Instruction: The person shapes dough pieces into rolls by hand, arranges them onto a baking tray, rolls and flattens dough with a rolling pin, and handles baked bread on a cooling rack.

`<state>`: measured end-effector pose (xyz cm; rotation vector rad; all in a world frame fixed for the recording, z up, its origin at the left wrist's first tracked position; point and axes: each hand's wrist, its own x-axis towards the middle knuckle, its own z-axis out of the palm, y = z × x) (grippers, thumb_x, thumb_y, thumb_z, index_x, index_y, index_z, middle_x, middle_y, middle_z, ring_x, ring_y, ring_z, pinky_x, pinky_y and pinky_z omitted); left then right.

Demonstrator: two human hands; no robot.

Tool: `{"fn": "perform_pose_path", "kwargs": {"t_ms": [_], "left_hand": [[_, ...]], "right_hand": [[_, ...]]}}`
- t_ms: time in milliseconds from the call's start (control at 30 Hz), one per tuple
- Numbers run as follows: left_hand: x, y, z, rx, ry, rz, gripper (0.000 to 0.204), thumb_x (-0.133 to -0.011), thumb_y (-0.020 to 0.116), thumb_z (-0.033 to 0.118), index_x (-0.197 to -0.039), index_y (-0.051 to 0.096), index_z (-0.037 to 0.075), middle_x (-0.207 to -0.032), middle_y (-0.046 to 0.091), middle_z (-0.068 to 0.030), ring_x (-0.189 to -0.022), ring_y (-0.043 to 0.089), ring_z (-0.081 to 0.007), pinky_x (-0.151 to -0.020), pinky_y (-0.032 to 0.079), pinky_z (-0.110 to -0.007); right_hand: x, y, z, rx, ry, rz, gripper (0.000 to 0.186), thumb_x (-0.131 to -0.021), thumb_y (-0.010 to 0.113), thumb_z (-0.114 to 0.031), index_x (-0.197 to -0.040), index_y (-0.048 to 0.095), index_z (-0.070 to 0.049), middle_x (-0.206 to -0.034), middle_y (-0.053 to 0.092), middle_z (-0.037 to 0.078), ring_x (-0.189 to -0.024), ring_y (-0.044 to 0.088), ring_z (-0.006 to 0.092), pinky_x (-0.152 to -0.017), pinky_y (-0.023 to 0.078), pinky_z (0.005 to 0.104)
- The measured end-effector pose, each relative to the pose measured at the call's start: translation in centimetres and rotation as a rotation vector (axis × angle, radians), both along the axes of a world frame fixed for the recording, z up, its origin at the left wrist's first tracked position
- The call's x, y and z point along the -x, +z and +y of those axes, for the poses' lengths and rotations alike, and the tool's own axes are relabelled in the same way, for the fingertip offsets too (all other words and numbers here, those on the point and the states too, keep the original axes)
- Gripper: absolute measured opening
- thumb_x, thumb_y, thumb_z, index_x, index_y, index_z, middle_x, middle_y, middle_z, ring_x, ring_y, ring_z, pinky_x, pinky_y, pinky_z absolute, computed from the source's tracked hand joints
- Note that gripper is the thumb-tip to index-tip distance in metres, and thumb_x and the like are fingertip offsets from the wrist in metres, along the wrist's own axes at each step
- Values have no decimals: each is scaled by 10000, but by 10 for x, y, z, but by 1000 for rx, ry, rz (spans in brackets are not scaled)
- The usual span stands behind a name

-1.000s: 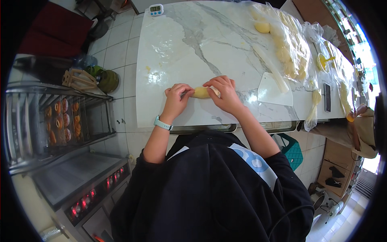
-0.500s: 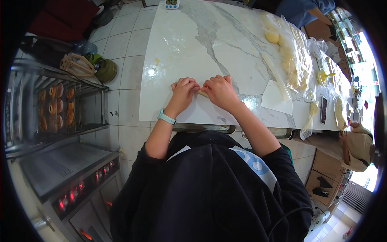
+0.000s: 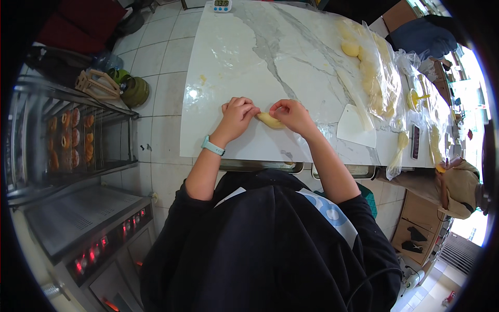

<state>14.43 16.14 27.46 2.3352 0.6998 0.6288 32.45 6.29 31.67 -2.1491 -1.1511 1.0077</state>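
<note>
We've got one elongated piece of pale yellow dough (image 3: 271,121) on the marble-patterned table (image 3: 234,67), close to the near edge, lying between the two hands. Left hand (image 3: 238,115): fingers curled, nearly closed, tips at the dough's left end; we can't tell whether they grip it or only touch. Right hand (image 3: 292,116): thumb and fingers drawn close together at the dough's upper edge, palm over its right end; we can't tell if any dough is caught between the tips. Light teal watch (image 3: 213,145) on the left wrist. Right of the hands we see a flat white scraper (image 3: 356,128) and, just beyond it, a long pale rod (image 3: 355,99) lying aslant. Further right, clear plastic (image 3: 382,73) covers more yellow dough, with a dark phone-like device (image 3: 415,141) nearer the edge. Small white timer (image 3: 222,5) at the far left corner. Off to our left: rack (image 3: 112,164) with baked rings and rolls. Far right, a co-worker in a tan top (image 3: 464,190) at the same table.
</note>
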Motion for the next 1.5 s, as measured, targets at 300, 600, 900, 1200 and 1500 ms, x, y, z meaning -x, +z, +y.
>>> {"fn": "perform_pose_path", "kwargs": {"t_ms": [300, 600, 900, 1200, 1500], "left_hand": [[-4, 6, -2, 10, -57, 75, 66, -846, 616, 154, -884, 636, 104, -996, 546, -1, -1004, 493, -191, -893, 292, -371], [3, 10, -10, 62, -32, -41, 177, -751, 706, 190, -903, 652, 119, -1078, 562, 12, -1098, 462, -192, -899, 275, -387], [1, 7, -17, 21, 40, -85, 270, -731, 733, 219, -978, 667, 131, -1125, 586, 21, -1069, 495, -181, -899, 283, -369], [-10, 13, -31, 46, -43, -109, 471, -738, 731, 181, -1172, 553, 130, -1059, 639, -13, -1062, 547, -185, -926, 285, -375], [-15, -2, -32, 64, -135, -108, 386, -747, 736, 171, -1097, 583, 112, -1125, 623, -37, -1057, 567, -192, -940, 298, -366]], "right_hand": [[12, -2, 1, -188, 62, -100, 198, -796, 652, -335, -886, 708, -167, -861, 632, 21, -929, 548, 225, -843, 311, 428], [21, 1, 15, -339, 335, -492, 190, -736, 689, -335, -754, 713, -147, -964, 597, 51, -996, 495, 272, -857, 317, 436], [11, -2, -4, -149, -21, -278, 165, -740, 685, -284, -822, 710, -144, -1020, 589, 49, -1069, 485, 288, -883, 334, 449], [17, -10, -24, -519, 135, -459, 124, -782, 682, -234, -866, 681, -143, -994, 570, 11, -1022, 467, 252, -822, 303, 412], [6, -14, -27, -409, -51, -419, 95, -763, 692, -208, -816, 685, -129, -998, 571, 4, -1038, 457, 249, -838, 294, 403]]}}
